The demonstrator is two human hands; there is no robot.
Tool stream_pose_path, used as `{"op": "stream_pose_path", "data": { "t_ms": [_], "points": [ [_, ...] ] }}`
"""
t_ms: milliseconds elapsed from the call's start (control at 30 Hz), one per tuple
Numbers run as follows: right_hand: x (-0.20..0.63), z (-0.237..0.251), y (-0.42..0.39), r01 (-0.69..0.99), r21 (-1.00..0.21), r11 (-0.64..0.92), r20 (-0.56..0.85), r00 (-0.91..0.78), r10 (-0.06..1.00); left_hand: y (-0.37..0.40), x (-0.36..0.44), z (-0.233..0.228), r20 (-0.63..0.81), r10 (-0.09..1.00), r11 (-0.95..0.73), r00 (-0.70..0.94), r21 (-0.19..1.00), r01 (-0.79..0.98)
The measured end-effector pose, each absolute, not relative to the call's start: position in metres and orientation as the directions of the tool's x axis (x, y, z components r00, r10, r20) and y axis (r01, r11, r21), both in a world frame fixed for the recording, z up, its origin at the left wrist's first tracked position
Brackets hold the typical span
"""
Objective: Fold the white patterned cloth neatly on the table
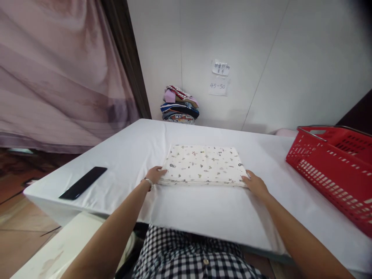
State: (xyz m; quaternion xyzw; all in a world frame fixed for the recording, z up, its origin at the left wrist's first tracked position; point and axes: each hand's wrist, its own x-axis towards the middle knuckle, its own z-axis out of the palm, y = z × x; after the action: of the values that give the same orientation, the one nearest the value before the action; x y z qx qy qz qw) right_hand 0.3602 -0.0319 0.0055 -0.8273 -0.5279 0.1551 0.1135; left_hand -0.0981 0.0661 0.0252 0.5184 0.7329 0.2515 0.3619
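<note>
A folded white cloth with small printed figures (pixel 203 164) lies flat in the middle of a white-covered table (pixel 203 211). My left hand (pixel 155 174) grips its near left corner, fingers tucked at the edge. The near right corner is held by my right hand (pixel 255 185) in the same way. A bracelet sits on my left wrist. Both arms reach forward over the table's front edge.
A red plastic basket (pixel 334 170) stands at the table's right side. A black phone (pixel 83 182) lies near the left edge. A stack of folded clothes (pixel 180 105) sits by the back wall, under paper notes (pixel 219 77). A mauve curtain (pixel 58 73) hangs left.
</note>
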Motion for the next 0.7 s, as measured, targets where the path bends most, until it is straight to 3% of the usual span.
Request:
{"op": "stream_pose_path", "data": {
  "t_ms": [133,267,367,467,600,700],
  "points": [
    [0.356,0.011,-0.038,0.884,-0.255,-0.392,-0.142,0.367,0.919,0.062,-0.099,0.029,-0.291,0.937,0.349,-0.193,0.750,0.562],
    [0.339,0.020,-0.030,0.973,-0.139,-0.185,0.081,0.197,0.977,0.065,-0.099,0.028,-0.280,0.936,0.351,-0.212,0.730,0.587],
    [0.309,0.023,-0.013,0.978,-0.195,0.073,0.228,-0.027,0.973,0.068,-0.099,0.027,-0.295,0.930,0.368,-0.220,0.709,0.602],
    [0.268,0.020,0.008,0.936,-0.286,0.206,0.277,-0.125,0.953,0.069,-0.101,0.027,-0.321,0.929,0.363,-0.182,0.708,0.605],
    [0.224,0.008,0.030,0.910,-0.311,0.273,0.151,-0.237,0.960,0.068,-0.103,0.028,-0.387,0.910,0.403,-0.148,0.743,0.534],
    [0.213,-0.001,0.035,0.907,-0.324,0.267,0.024,-0.275,0.961,0.067,-0.101,0.032,-0.523,0.850,0.521,-0.066,0.813,0.260]
  ]
}}
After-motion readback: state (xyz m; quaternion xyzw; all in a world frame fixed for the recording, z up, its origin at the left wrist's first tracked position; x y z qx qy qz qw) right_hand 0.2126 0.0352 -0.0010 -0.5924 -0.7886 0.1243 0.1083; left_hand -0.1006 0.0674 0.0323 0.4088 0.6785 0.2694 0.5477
